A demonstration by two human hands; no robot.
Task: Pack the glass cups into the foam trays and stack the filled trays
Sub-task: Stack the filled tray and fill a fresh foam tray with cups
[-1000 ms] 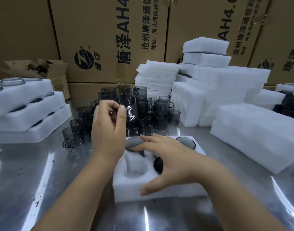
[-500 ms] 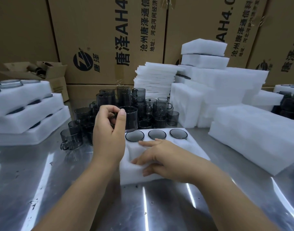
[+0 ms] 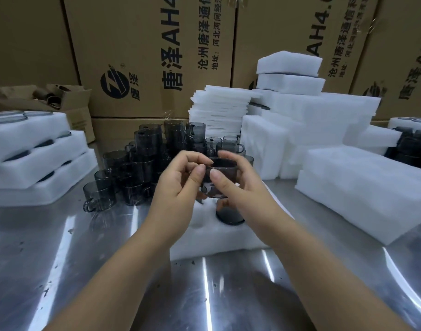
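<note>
A smoky grey glass cup (image 3: 221, 177) hangs in the air above a white foam tray (image 3: 211, 237) on the metal table. My left hand (image 3: 178, 187) pinches the cup's left side, and my right hand (image 3: 238, 185) grips it from the right with the thumb on its front. Below the hands, one cup (image 3: 229, 215) sits in a tray hole, and an empty hole (image 3: 199, 217) shows to its left. The far part of the tray is hidden by my hands. A cluster of loose grey cups (image 3: 142, 168) stands behind and to the left.
Three filled foam trays (image 3: 30, 161) are stacked at the left. Thin foam sheets (image 3: 219, 113) and thick foam blocks (image 3: 362, 187) pile up at the back and right. Cardboard boxes (image 3: 142, 56) wall the rear. More dark cups (image 3: 410, 144) sit at the far right.
My right hand left the foam tray and rose to take hold of the cup. My left hand brought the cup right and down, over the tray.
</note>
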